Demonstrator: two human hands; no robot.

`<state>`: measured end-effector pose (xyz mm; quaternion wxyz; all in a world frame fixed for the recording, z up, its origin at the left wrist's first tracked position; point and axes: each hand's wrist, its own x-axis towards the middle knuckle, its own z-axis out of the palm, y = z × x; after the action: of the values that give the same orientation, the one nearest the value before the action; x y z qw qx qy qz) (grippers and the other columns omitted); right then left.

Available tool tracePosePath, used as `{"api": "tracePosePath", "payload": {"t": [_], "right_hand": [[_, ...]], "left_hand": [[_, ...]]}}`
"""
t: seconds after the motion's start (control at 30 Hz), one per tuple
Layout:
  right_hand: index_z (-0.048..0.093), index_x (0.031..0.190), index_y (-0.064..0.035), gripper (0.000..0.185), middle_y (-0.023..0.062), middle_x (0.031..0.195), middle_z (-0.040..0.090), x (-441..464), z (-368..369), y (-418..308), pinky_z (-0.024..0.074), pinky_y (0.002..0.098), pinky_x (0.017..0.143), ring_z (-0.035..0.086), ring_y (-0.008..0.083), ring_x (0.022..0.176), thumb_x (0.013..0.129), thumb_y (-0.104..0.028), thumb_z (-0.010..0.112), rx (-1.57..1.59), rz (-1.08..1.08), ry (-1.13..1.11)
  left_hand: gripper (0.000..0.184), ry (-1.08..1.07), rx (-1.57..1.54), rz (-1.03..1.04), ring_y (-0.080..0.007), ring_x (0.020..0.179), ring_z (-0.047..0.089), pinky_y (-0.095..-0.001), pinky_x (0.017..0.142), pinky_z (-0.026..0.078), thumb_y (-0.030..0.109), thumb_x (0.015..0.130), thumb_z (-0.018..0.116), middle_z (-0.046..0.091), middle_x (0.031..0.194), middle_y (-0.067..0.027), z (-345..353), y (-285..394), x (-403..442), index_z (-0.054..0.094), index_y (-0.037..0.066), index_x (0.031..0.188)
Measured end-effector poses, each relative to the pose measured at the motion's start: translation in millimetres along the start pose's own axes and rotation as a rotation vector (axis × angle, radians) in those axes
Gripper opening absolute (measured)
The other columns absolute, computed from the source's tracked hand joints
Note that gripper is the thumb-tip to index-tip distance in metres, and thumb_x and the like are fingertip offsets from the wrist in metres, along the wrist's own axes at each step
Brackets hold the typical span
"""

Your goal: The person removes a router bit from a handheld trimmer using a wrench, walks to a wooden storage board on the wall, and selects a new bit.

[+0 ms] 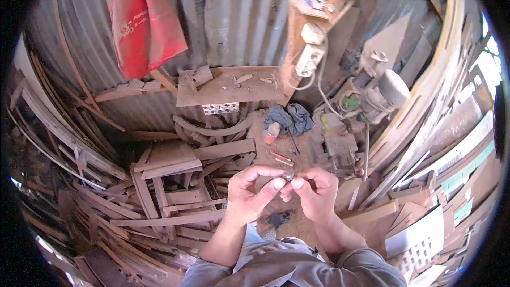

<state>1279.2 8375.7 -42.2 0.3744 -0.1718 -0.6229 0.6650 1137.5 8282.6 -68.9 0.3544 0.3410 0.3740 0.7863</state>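
Note:
My left hand [252, 188] and my right hand [315, 191] meet in front of my chest, fingertips almost touching. Between the thumbs and fingers of both is a small metallic-looking piece [289, 176], too small to name. Each hand is closed in a pinch on it. Just beyond the fingertips, a red pencil-like stick [281, 157] lies on the dusty surface beside a pale wooden stick [285, 162]. A red can-like container [272, 133] stands farther back, next to a dark crumpled cloth [289, 119].
A dusty machine with a round drum [394, 89] stands at the right. A wall shelf [228, 86] holds small tools and scraps. Wood strips [117, 207] pile up at the left, around a wooden stool [167, 159]. A red bag [143, 26] hangs on the corrugated wall [239, 16].

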Motion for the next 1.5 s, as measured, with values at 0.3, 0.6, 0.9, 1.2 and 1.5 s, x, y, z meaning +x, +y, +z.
{"api": "tracePosePath", "payload": {"t": [0.3,0.6,0.9,1.2,1.5], "right_hand": [[0.066,0.109,0.0052,0.012,0.0149,0.098,0.078,-144,-74,-86,0.0655,0.0297,0.071,0.078,0.0178,0.086,0.102,-0.003,0.070,0.060,-0.078,0.164],[0.068,0.114,0.0061,0.017,0.0152,0.094,0.079,-242,-143,-139,0.0623,0.0285,0.068,0.076,0.0158,0.079,0.106,-0.009,0.067,0.079,-0.136,0.283],[0.066,0.112,0.0103,0.030,0.0205,0.089,0.077,-294,-186,-158,0.0628,0.0332,0.063,0.076,0.0213,0.071,0.110,-0.019,0.059,0.086,-0.160,0.385],[0.067,0.113,0.0108,0.033,0.0200,0.092,0.077,-328,-211,-181,0.0617,0.0347,0.068,0.075,0.0225,0.076,0.114,-0.018,0.050,0.071,-0.157,0.616],[0.069,0.126,0.0075,0.036,0.0170,0.095,0.078,-331,-217,-191,0.0625,0.0337,0.070,0.076,0.0205,0.081,0.115,-0.020,0.049,0.039,-0.129,0.784]], "left_hand": [[0.013,-0.210,0.205,-0.057,-0.0108,0.088,0.067,-0.0277,0.079,0.054,0.006,0.101,0.073,0.076,0.097,-0.0075,148,13,-73,0.076,-0.002,0.111],[0.014,-0.437,0.233,-0.059,-0.0124,0.093,0.068,-0.0291,0.084,0.053,0.003,0.099,0.075,0.075,0.102,-0.0072,249,1,-123,0.075,-0.001,0.113],[0.024,-0.701,0.120,-0.166,-0.0141,0.096,0.069,-0.0315,0.088,0.055,0.002,0.101,0.071,0.074,0.107,-0.0094,320,-20,-132,0.071,-0.001,0.125],[0.018,-1.014,-0.065,-0.322,-0.0150,0.088,0.069,-0.0314,0.071,0.058,-0.003,0.103,0.066,0.075,0.105,-0.0136,381,-56,-115,0.069,-0.005,0.120],[0.016,-1.199,-0.128,-0.378,-0.0157,0.099,0.073,-0.0290,0.088,0.058,-0.002,0.102,0.067,0.075,0.107,-0.0106,413,-82,-89,0.070,-0.004,0.118]]}}
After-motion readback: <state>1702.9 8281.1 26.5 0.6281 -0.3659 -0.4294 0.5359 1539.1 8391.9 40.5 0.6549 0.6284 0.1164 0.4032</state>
